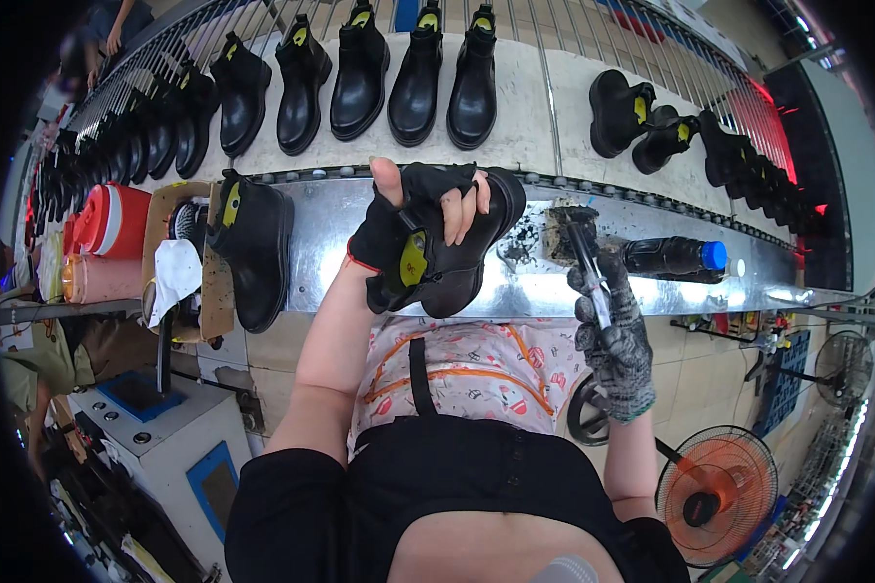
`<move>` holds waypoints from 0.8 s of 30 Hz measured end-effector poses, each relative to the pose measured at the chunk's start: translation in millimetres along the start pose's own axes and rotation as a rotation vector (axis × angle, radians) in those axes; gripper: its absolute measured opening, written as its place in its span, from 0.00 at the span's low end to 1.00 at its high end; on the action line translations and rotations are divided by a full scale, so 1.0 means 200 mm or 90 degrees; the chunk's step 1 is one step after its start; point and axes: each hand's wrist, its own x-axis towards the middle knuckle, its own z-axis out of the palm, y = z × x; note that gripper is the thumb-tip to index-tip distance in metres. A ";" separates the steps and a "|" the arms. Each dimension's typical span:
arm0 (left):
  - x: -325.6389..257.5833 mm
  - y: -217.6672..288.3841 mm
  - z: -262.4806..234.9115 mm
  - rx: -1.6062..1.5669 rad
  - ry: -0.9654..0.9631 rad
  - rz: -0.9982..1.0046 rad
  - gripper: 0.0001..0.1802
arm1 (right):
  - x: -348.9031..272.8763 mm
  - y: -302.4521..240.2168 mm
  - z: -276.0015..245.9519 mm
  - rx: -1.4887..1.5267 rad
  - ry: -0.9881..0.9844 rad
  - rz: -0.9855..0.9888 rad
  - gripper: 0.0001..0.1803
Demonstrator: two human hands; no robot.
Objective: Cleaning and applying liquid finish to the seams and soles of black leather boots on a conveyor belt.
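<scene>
A black ankle boot [457, 262] with a yellow-green insole is tilted over the near edge of the metal worktop. My left hand [423, 199], in a black fingerless glove, is closed around it, fingers over its upper. My right hand [614, 340], in a mottled grey knit glove, grips a slim tool with a shiny metal handle [596, 291]. The tool's dark end rests at a dirty brownish pad [562, 233]; its exact kind is unclear. Dark scraps [522, 245] lie beside the pad. Another black boot [253, 253] stands left of my left hand.
Beyond the worktop [331, 243], a conveyor belt [530, 117] carries rows of black boots. A dark bottle with a blue cap [676, 256] lies right of my right hand. To the left are a cardboard box [209, 301] and red jug [107, 219]. A fan [717, 496] stands lower right.
</scene>
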 end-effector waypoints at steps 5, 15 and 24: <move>0.01 -0.01 0.01 -0.004 -0.003 -0.012 0.51 | 0.04 -0.14 0.09 -0.706 -0.145 -0.097 0.36; 0.00 -0.01 0.01 -0.022 0.008 -0.034 0.52 | 0.09 -0.17 0.21 -1.054 -0.219 -0.153 0.32; 0.00 -0.02 0.02 -0.028 0.004 -0.031 0.52 | 0.12 -0.15 0.22 -1.017 -0.213 -0.223 0.27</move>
